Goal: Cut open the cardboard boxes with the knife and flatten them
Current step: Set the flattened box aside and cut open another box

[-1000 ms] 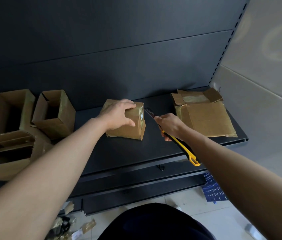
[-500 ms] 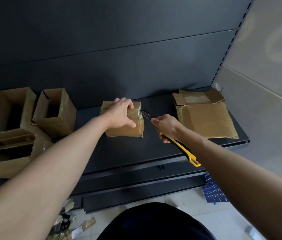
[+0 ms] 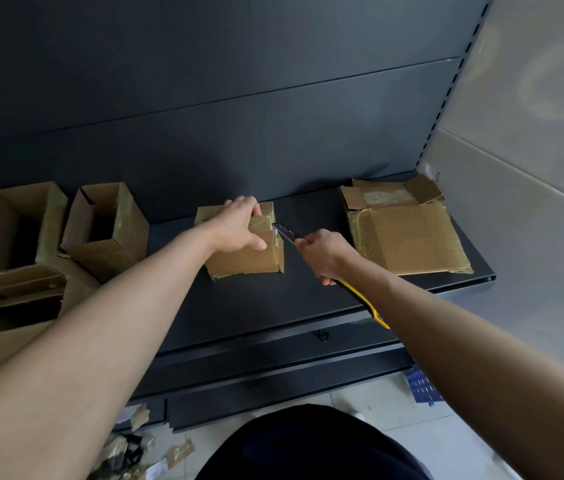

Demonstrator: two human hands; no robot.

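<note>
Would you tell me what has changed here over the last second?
The right hand brought the yellow-handled utility knife leftwards until its blade reached the upper right edge of the small taped brown cardboard box. The left hand kept gripping the box top. The flattened cardboard and open boxes stayed put.

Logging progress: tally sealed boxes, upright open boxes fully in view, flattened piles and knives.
Sealed box: 1
Upright open boxes: 2
Flattened pile: 1
Knife: 1
Total: 5
Left-edge boxes too cropped to count.
</note>
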